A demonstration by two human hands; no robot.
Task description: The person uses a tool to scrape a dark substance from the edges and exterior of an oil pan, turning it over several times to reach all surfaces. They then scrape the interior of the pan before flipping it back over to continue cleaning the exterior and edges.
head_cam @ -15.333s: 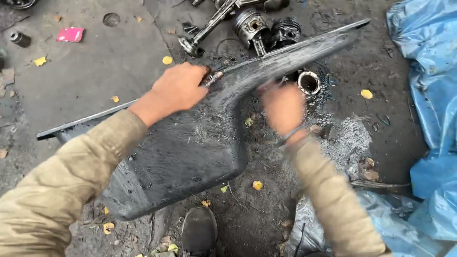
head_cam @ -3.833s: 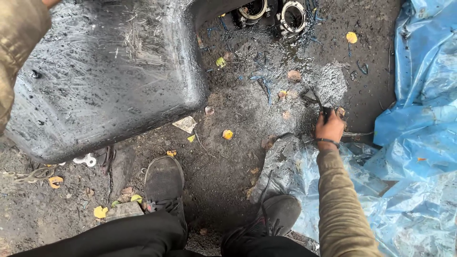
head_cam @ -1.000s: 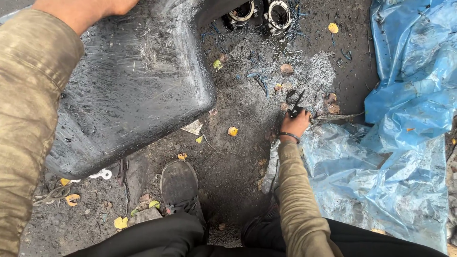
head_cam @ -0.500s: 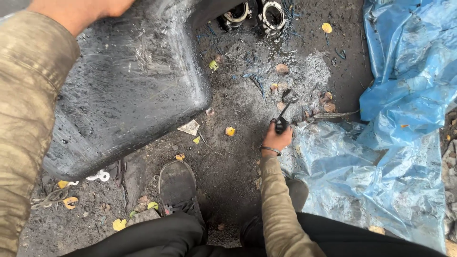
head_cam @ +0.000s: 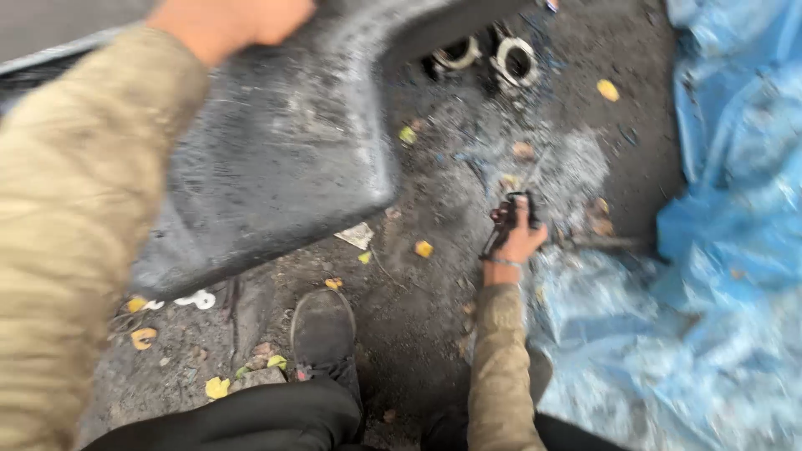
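Biggest thing in view is the black plastic panel (head_cam: 276,167), a scuffed, curved body piece that fills the whole upper left. It's tipped up off the ground, and my left hand (head_cam: 225,25) is clamped over its top edge, fingers wrapped round so the thumb side faces me. My tan sleeve covers most of the left of the shot.

Over on the right there's a big crumpled blue tarp (head_cam: 718,250) running from the top corner down to the bottom, with a paler bit of it spread next to my right arm.

The ground (head_cam: 418,309) between them is dark, oily dirt with a grey ashy patch in the middle. My black shoe (head_cam: 322,330) is planted on it just below the panel's lower edge, and my dark trousers show at the bottom.

My right hand (head_cam: 520,242) is low, near the edge of the tarp, closed around a small dark metal tool (head_cam: 504,221). Looks like pliers or something similar, honestly too blurry to say. It sticks up out of my fist, above the dirt, well apart from the panel.

Up top, just past the panel's corner, sit two round metal engine parts (head_cam: 489,57), side by side. Small stuff: yellow leaves (head_cam: 424,249) scattered about and a white scrap (head_cam: 357,235) right beside the panel's lower edge.
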